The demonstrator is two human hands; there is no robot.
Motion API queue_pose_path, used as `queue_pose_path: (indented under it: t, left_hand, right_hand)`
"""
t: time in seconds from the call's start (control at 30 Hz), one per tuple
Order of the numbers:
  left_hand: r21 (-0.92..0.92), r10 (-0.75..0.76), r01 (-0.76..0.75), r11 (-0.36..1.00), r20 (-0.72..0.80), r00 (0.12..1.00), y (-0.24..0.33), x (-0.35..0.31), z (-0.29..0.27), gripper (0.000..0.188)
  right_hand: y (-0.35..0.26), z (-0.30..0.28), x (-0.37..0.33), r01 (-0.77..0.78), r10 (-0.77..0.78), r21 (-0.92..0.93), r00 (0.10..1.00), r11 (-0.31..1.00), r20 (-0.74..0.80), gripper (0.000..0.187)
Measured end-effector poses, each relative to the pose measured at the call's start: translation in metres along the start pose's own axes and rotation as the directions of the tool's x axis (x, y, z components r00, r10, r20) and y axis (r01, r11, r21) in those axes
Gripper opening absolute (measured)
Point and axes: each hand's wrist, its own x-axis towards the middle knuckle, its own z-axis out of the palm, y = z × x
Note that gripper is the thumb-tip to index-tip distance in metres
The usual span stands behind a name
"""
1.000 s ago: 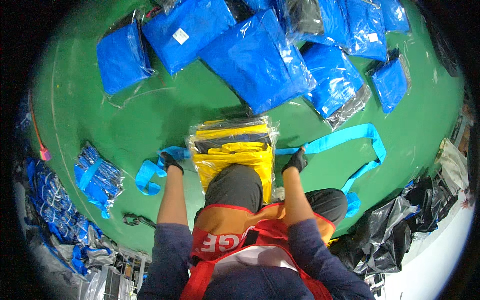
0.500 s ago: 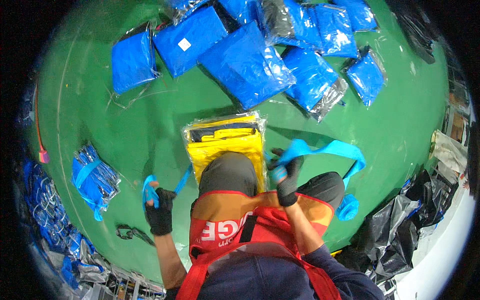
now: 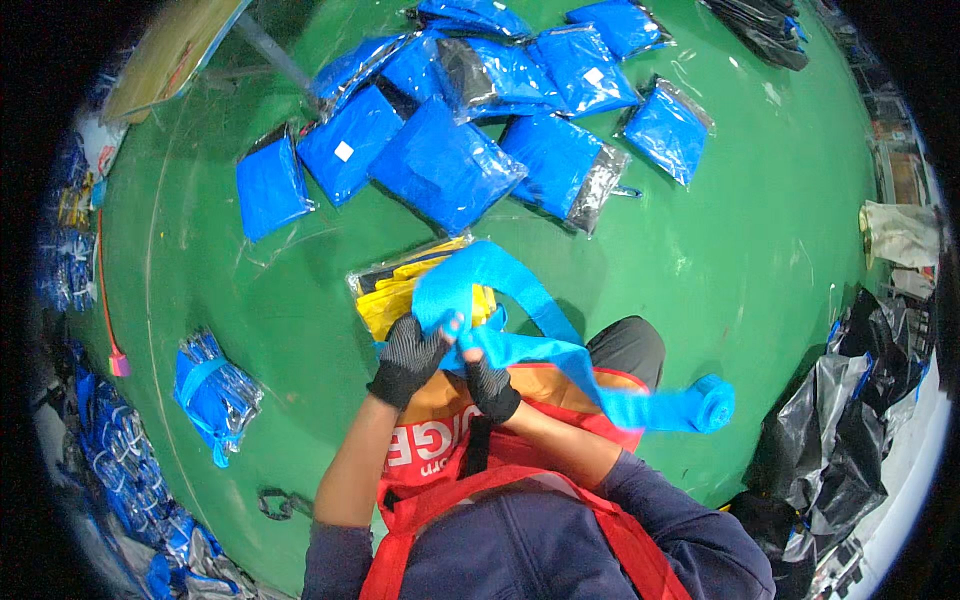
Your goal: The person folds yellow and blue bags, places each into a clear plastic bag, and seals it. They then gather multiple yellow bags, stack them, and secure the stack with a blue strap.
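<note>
1. Blue strap is looping up from the person's lap, its far end trailing off to a rolled tip at the right.
2. Gloved left hand is closing its fingers around the strap; the gloved right hand is pinching it just beside the left.
3. Under the strap, a yellow package in clear wrap is lying on the green floor.
4. Farther off, flat blue packages are lying clustered, one bearing a small white square label.
</note>
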Motion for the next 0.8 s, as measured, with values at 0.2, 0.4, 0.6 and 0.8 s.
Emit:
queue_pose_path:
  t: [0.2, 0.4, 0.6, 0.8]
  left_hand:
    - [-0.478, 0.136, 0.023, 0.878, 0.295, 0.946, 0.036, -0.045, 0.022, 0.042]
    - [0.286, -0.033, -0.216, 0.934, 0.667, 0.744, 0.024, -0.108, -0.028, 0.033]
    - [0.532, 0.071, -0.301, 0.792, 0.409, 0.91, 0.006, -0.125, -0.018, 0.02]
    - [0.479, 0.26, -0.29, 0.829, 0.129, 0.957, 0.0, -0.126, -0.005, 0.014]
  right_hand:
    - [0.016, -0.033, 0.074, -0.152, 0.126, 0.214, 0.984, 0.965, 0.127, 0.04]
    - [-0.061, -0.271, 0.075, -0.255, 0.241, -0.807, 0.96, 0.532, -0.145, 0.033]
    - [-0.144, -0.394, -0.178, -0.535, 0.761, -0.784, 0.635, 0.315, -0.128, 0.03]
    - [-0.15, -0.213, -0.226, -0.682, 0.916, -0.689, -0.067, 0.247, 0.395, 0.033]
